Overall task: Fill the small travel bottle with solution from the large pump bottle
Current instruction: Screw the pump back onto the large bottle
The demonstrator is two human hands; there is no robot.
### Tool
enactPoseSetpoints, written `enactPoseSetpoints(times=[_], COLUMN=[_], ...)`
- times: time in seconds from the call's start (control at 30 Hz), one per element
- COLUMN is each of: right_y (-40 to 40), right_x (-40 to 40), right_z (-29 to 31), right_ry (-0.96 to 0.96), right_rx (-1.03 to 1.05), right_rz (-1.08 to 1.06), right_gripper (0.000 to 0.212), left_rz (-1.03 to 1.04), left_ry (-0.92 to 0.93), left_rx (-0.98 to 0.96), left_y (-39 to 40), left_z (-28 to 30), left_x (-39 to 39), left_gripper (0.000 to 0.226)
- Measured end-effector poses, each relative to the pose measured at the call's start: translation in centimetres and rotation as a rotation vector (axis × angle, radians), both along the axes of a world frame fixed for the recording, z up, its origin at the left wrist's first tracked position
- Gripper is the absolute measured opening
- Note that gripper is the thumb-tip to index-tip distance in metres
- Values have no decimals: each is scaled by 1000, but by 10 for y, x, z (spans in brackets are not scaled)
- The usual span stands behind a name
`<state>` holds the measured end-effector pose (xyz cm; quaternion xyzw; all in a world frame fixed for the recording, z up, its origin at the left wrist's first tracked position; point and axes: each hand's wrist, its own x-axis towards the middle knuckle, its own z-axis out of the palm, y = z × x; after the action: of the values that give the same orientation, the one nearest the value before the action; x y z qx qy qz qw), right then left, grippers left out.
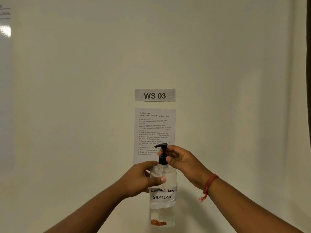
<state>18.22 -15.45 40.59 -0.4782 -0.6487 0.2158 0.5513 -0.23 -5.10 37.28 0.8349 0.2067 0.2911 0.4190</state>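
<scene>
From the head camera we see a tall clear plastic pump bottle (162, 195) held upright before a pale wall, low in the middle of the view; whatever carries it lies below the frame, so we cannot tell whether it stands on a counter. A white handwritten label on it reads "CONTACT LENS SOLUTION", and an orange mark sits near its base. Our left hand (143, 179) grips the bottle's shoulder, thumb across the front. Our right hand (180, 159) curls its fingers round the black pump head (162, 154) at the collar. A red thread bracelet (208, 184) circles the right wrist. Behind, a "WS 03" paper sign (155, 95) hangs above a printed task sheet (154, 130).
</scene>
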Motion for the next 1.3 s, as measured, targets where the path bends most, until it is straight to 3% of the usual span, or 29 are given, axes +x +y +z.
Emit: enactPoseSetpoints(times=[0.2,0.33,0.57,0.7,0.9,1.3], right_y=[-3,-1,-9,-7,-4,-2], right_x=[-4,-6,-10,-11,-10,-7], right_z=[-1,-4,-3,-4,-5,-5], right_ry=[-46,-89,8,-1,-12,-24], right_rx=[-8,18,-11,4,38,37], right_rz=[-59,-119,18,-20,-56,-70], right_gripper=[29,25,30,26,24,23], left_rz=[2,4,3,7,-2,14], left_ry=[2,6,10,7,-5,15], left_rx=[19,15,19,13,-2,37], left_y=[-3,-5,-7,-7,-7,-6], left_z=[0,-1,-2,-4,-5,-2], left_x=[-3,-3,-4,-4,-4,-1], left_gripper=[54,61,59,66,53,53])
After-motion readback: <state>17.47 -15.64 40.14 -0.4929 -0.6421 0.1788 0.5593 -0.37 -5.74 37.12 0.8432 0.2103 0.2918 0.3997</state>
